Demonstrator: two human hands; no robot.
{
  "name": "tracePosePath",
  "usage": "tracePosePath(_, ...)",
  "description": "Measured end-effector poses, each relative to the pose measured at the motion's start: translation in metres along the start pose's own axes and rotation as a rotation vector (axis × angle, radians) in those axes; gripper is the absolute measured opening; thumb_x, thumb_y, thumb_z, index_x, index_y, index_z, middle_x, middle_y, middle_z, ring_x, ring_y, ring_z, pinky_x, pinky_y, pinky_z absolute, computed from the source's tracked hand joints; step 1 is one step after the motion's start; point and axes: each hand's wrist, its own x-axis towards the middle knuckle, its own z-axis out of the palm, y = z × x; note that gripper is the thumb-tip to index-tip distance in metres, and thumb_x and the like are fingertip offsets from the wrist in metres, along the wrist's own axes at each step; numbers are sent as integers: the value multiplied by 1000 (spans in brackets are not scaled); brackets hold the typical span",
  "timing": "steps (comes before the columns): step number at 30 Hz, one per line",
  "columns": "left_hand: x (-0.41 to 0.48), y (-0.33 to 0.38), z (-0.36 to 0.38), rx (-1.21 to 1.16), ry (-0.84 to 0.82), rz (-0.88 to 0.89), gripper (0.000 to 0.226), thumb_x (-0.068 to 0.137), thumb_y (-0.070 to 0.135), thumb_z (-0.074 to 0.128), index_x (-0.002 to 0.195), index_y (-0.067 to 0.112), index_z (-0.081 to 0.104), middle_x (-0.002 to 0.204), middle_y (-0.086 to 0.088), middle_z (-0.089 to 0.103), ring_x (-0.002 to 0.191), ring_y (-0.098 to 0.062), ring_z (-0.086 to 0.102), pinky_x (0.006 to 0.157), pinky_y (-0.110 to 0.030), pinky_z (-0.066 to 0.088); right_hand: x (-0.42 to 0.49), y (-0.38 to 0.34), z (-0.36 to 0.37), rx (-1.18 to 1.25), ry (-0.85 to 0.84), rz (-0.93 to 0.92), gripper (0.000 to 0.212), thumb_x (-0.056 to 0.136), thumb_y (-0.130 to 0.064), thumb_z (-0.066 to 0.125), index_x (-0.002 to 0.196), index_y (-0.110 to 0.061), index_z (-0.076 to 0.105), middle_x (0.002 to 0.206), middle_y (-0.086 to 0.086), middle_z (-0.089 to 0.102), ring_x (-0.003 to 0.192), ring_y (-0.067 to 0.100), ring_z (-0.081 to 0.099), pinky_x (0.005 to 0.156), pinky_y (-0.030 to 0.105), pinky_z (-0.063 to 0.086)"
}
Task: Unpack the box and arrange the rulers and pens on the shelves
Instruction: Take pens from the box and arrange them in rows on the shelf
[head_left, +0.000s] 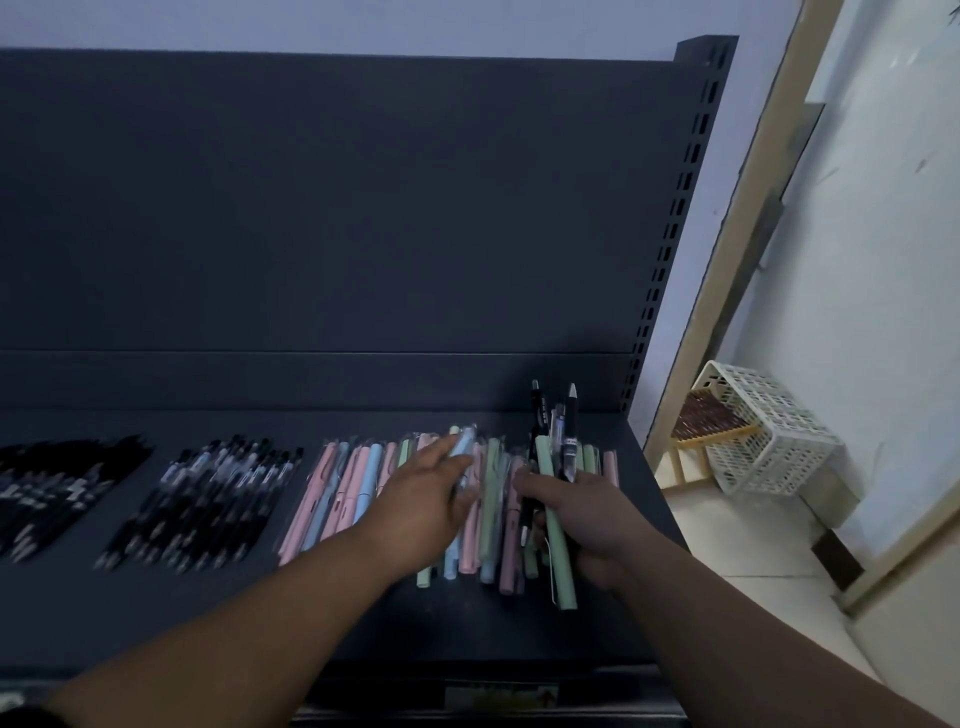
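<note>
A row of pastel pens (337, 493) in pink, blue and green lies on the dark shelf (467, 618), right of centre. My left hand (423, 501) reaches over that row and pinches a light blue pen (462, 444) at its far end. My right hand (587, 519) grips a bunch of pens (558, 467): a green one, black ones and a white-tipped one, pointing away from me. A group of black and clear pens (208, 499) lies further left. Black pens (47, 488) sit at the far left. No rulers or box are in view.
The shelf's dark back panel (363, 208) rises behind the pens, with a slotted upright (680, 208) at its right end. To the right, on the pale floor, a white plastic basket (763, 431) lies tipped beside a wooden frame (748, 234) leaning on the wall.
</note>
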Motion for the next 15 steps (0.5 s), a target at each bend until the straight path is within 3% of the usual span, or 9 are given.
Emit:
tracePosePath(3,9,1,-4,-53,-85,-116,65,99,47,36,153,20,12,161,2,-5,148,-18,1,117,-29,7,-3,1,1,21,-14,0,9,89,-11,68,84,-5,63,43,-3,57,34,10,52,37,20,40)
tracePosePath(8,20,6,-9,-230,-118,-205,75,96,55,35,153,21,1,159,2,-15,147,-18,-8,117,-32,5,-5,4,0,39,-27,-5,8,88,-9,68,82,-5,64,44,-1,58,35,11,52,37,20,41)
tracePosePath(11,1,1,-12,-185,-96,-91,85,86,66,46,151,36,0,155,14,-23,145,-15,-18,118,-38,0,0,7,-4,20,15,-9,11,85,-12,71,92,-4,69,49,-1,60,39,12,51,42,23,42)
tracePosePath(15,-36,-18,-13,58,-234,93,114,62,73,67,143,55,-12,148,23,-34,136,-8,-36,115,-44,-15,3,7,-3,12,35,-7,17,86,-11,70,99,0,68,48,-1,59,37,14,52,41,23,42)
